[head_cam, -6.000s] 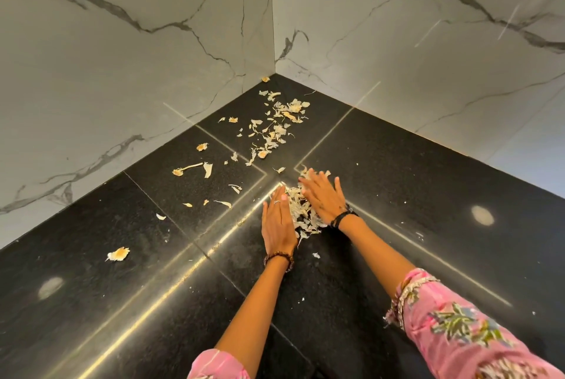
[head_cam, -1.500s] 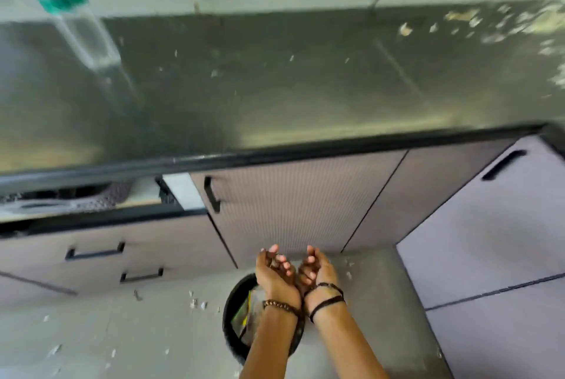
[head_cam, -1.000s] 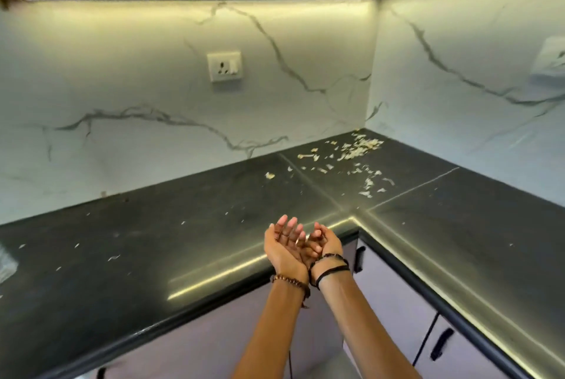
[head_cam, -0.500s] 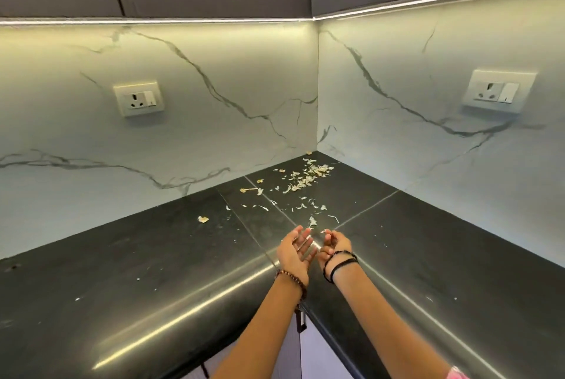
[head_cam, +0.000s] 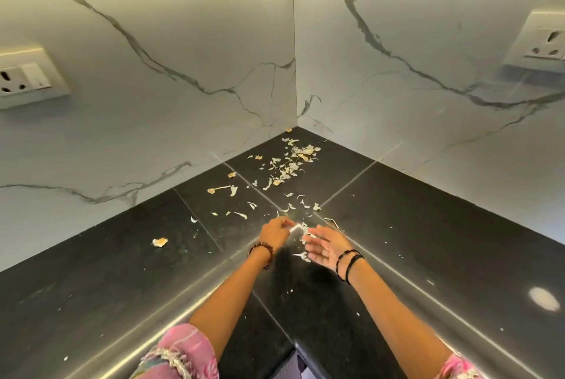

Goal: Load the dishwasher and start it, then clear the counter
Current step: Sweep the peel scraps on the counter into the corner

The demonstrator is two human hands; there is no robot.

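Reaching over the black counter toward its inner corner, your two hands sit side by side above the seam where the slabs meet. Your left hand is turned back-up with its fingers curled down toward the surface, seemingly pinching at a pale scrap, though motion blur makes it hard to be sure anything is held. Your right hand lies palm-up with fingers loosely spread and relaxed, gripping nothing; a few white peels rest against its palm and just beside it. More peels lie heaped near the back corner where the two marble walls meet, and a thinner scatter trails from that heap forward to your hands. One larger scrap lies alone, well apart to the left, near the left wall. Tiny white flecks dot the counter along its front edge. You wear a beaded bracelet on the left wrist, black bands on the right, and pink sleeves. A socket is set in the left wall, another socket in the right wall.
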